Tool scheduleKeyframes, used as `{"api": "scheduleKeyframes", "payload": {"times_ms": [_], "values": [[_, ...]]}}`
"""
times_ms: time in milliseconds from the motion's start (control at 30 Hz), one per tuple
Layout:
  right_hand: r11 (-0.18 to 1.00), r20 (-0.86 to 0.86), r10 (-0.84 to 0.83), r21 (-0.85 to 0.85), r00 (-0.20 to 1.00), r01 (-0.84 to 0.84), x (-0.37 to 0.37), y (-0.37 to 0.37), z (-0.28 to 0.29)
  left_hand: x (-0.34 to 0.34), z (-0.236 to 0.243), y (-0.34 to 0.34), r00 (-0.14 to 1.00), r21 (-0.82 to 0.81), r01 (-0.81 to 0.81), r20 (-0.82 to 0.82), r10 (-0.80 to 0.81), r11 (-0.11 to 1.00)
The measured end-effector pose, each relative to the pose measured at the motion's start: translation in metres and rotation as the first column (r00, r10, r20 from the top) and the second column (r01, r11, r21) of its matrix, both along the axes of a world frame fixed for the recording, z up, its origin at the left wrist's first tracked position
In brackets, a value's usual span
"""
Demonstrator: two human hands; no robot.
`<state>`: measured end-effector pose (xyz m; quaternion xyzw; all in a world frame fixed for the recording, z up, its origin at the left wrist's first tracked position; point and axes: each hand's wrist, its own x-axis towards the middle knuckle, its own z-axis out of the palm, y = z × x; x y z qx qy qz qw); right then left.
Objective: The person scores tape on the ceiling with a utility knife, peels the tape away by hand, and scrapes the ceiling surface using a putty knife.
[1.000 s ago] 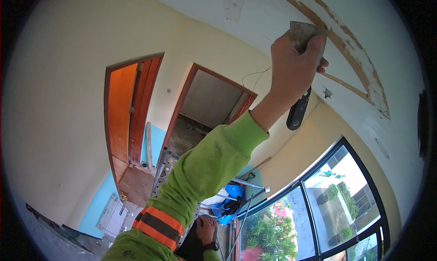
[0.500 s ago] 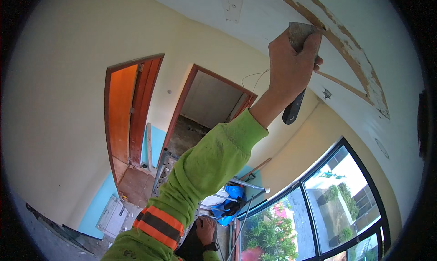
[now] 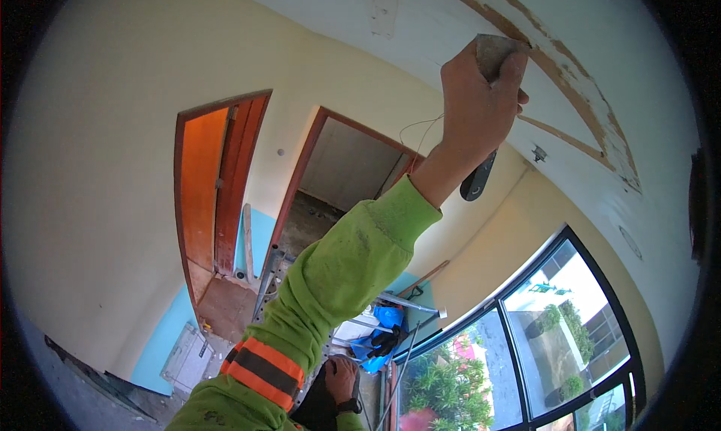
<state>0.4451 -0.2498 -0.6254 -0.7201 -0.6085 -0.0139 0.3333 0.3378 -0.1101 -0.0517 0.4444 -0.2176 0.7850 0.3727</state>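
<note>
My left hand (image 3: 481, 100) is raised toward the white ceiling, closed round a scraper. The scraper's broad grey metal blade (image 3: 496, 54) shows above the thumb, its upper corner at the edge of a brown stripped band (image 3: 559, 70) with ragged, peeling borders. Below the wrist, the rounded end of its black handle (image 3: 475, 183) sticks out; the grip between is covered by my hand. Low in the view, my right hand (image 3: 342, 378), with a dark watch at the wrist, rests on dark cloth that looks like my knee. Its fingers show only in part and appear to lie over the cloth.
Thin loose wires (image 3: 422, 127) hang behind my left wrist. A small fitting (image 3: 539, 155) sits on the ceiling. Below are metal bars (image 3: 409, 303), a blue bag (image 3: 387, 318) and a black-framed window (image 3: 511, 348). An orange-brown door (image 3: 203, 191) and a doorway (image 3: 345, 161) stand left.
My left hand and the scraper have shifted slightly left and up along the brown band. My right hand has stayed in place.
</note>
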Motion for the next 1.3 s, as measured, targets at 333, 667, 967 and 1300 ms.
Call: {"api": "scheduleKeyframes", "payload": {"times_ms": [333,667,967,1300], "values": [[0.994,-0.225,0.091,0.074,0.970,-0.077,0.023,0.007,0.019,-0.010,-0.020,0.000,0.678,-0.149,0.697,-0.184,-0.712,0.702],[0.502,0.086,0.418,0.808,0.904,-0.309,0.000,0.033,0.448,0.003,-0.038,-0.017,0.788,-0.022,0.540,-0.338,-0.514,0.842],[0.493,0.311,0.073,0.814,0.947,-0.306,-0.029,0.051,0.556,-0.013,-0.013,0.012,0.957,0.034,-0.260,-0.122,0.262,0.965],[0.519,0.533,-0.249,0.778,0.808,-0.353,-0.002,0.051,0.582,-0.078,0.032,0.070,0.152,-0.186,-0.950,0.420,0.895,0.249]]}}
